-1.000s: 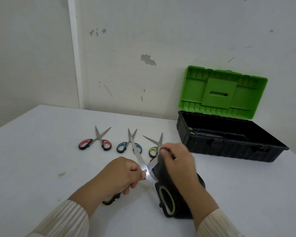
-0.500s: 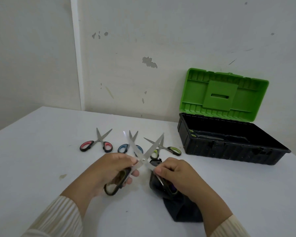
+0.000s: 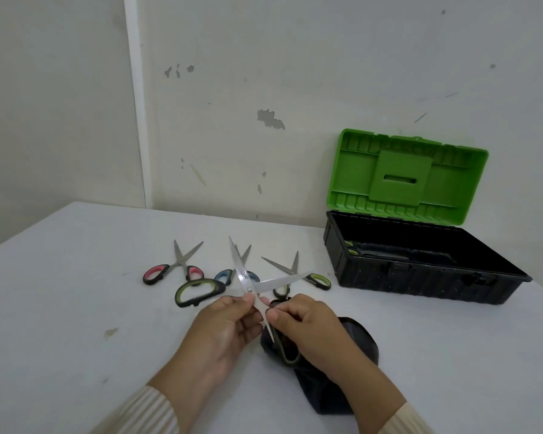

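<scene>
Lower centre: wide-spread scissors (image 3: 276, 282) are pinched at the pivot by the left hand (image 3: 229, 327). One handle is clamped in the right hand (image 3: 314, 327) fingers over a dark cloth (image 3: 358, 336), likely so the blades can be wiped.

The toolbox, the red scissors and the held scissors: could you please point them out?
toolbox (image 3: 420, 278): head view, black front wall.
red scissors (image 3: 178, 264): head view, where the blades cross.
held scissors (image 3: 249, 289): head view, pivot screw.
</scene>
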Motion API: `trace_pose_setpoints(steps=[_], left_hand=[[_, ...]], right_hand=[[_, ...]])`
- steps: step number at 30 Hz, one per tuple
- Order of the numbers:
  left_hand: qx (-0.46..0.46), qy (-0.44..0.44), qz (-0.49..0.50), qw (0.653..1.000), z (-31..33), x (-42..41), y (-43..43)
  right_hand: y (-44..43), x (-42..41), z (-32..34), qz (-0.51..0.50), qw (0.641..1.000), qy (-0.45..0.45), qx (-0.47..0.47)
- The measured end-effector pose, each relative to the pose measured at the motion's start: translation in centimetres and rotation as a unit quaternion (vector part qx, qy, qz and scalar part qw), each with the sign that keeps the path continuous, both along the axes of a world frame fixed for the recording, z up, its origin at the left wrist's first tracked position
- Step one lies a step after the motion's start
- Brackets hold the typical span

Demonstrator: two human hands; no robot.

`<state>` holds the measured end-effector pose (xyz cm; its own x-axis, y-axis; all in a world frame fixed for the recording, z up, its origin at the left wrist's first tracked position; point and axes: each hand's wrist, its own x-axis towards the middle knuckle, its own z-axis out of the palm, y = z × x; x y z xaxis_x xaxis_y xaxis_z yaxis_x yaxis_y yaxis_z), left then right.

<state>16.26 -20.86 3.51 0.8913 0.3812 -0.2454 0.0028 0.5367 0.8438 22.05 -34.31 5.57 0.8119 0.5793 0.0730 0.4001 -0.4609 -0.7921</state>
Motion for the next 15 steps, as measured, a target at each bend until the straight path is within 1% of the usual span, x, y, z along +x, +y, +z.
trace_pose_setpoints(steps=[2,3,5,7,9,10,11,12,13,14,15], left_hand=[[0.009,0.008,0.013,1.000,0.3,-0.1,0.7],[0.007,0.017,0.024,1.000,0.5,-0.1,1.0],[0.026,0.042,0.015,0.999,0.9,-0.3,1.3],[0.070,0.062,-0.041,0.995,1.0,-0.6,1.0],[0.118,0.077,-0.091,0.986,0.9,-0.8,0.6],[0.137,0.081,-0.107,0.981,0.8,-0.8,0.3],[0.153,0.079,-0.121,0.978,0.7,-0.9,0.1],[0.167,0.073,-0.131,0.974,0.7,-0.9,-0.1],[0.182,0.065,-0.138,0.971,0.8,-1.0,-0.1],[0.201,0.059,-0.144,0.967,0.9,-1.0,-0.1],[0.225,0.056,-0.148,0.961,1.0,-1.1,-0.1]], right_hand=[[-0.8,0.8,0.0,-0.021,0.996,0.068,0.045],[-1.4,1.5,0.1,-0.046,0.990,0.102,0.085],[-2.7,2.7,0.4,-0.104,0.964,0.144,0.195],[-3.6,3.5,0.9,-0.144,0.937,0.134,0.287],[-3.5,3.2,1.4,-0.146,0.934,0.080,0.315],[-3.0,2.6,1.5,-0.131,0.945,0.029,0.298],[-2.4,1.8,1.5,-0.106,0.962,-0.040,0.249],[-1.5,1.0,1.2,-0.067,0.977,-0.108,0.170],[-0.6,0.2,0.8,-0.016,0.983,-0.164,0.081],[0.1,-0.3,0.3,0.035,0.979,-0.202,0.008],[0.5,-0.3,-0.1,0.068,0.971,-0.225,-0.035]])
